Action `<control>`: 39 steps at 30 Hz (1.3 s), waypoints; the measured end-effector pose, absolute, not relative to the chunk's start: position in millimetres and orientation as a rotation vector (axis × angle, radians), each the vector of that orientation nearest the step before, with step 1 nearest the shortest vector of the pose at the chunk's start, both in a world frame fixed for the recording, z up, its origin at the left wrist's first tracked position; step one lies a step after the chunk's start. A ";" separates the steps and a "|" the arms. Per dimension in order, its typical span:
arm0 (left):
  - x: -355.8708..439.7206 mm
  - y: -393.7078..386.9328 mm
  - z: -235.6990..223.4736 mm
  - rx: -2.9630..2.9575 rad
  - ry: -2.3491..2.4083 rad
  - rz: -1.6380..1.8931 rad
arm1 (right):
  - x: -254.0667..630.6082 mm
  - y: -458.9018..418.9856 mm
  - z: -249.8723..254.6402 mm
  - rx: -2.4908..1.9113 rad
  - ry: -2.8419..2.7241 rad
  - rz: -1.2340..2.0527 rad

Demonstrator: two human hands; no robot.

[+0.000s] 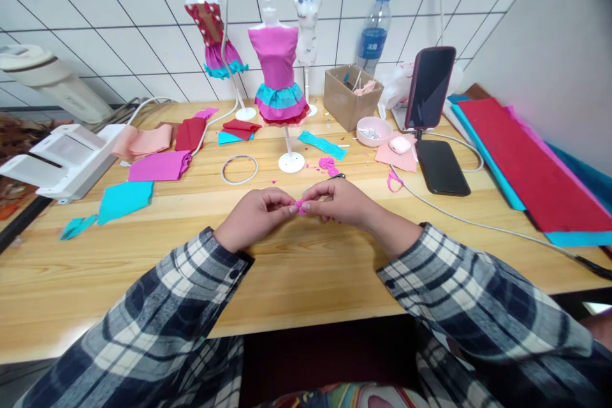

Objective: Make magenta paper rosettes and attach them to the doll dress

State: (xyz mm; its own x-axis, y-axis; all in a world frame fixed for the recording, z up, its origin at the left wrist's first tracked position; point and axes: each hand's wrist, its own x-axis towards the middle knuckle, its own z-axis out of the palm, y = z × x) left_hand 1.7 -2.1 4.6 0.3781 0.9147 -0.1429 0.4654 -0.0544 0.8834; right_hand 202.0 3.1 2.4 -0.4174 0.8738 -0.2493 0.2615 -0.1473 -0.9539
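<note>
Between the fingertips of both hands is a small piece of gathered magenta crepe paper (300, 206). My left hand (261, 213) pinches it from the left, fingers closed. My right hand (340, 203) pinches its other side, and a dark-tipped tool (338, 176), perhaps scissors, shows behind that hand, mostly hidden. Just beyond lie magenta paper rosettes (327, 164) on the wooden table (296, 268). Behind them stands a mini dress form (275, 57) in a magenta top with a turquoise and magenta ruffled skirt.
Two more dress forms (306, 25) stand behind. Folded paper pieces (160, 166) and a metal ring (240, 169) lie left. To the right are a cardboard box (351, 99), a bead bowl (373, 132), phones (442, 167), a cable (459, 218) and red crepe sheets (530, 159).
</note>
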 end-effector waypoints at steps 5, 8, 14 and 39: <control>2.3 -2.8 4.2 1.603 1.216 0.604 | 201.0 2.8 5.4 -1.303 -1.616 1.617; 4.0 -2.6 5.3 1.625 1.242 0.640 | 200.8 3.8 3.7 -1.299 -1.557 1.579; 4.2 -2.5 2.2 1.568 1.199 0.656 | 198.7 4.0 -2.0 -1.272 -1.524 1.520; 4.1 -3.5 8.6 1.805 1.143 0.711 | 201.9 -8.1 0.1 -1.114 -2.061 0.597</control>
State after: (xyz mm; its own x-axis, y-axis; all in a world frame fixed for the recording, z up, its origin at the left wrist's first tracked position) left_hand 4.1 -3.5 8.6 0.4173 0.9086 0.0177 0.4179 -0.2092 0.8841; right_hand 201.9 -8.1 0.1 -0.3782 0.8504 0.3658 0.5234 0.5223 -0.6732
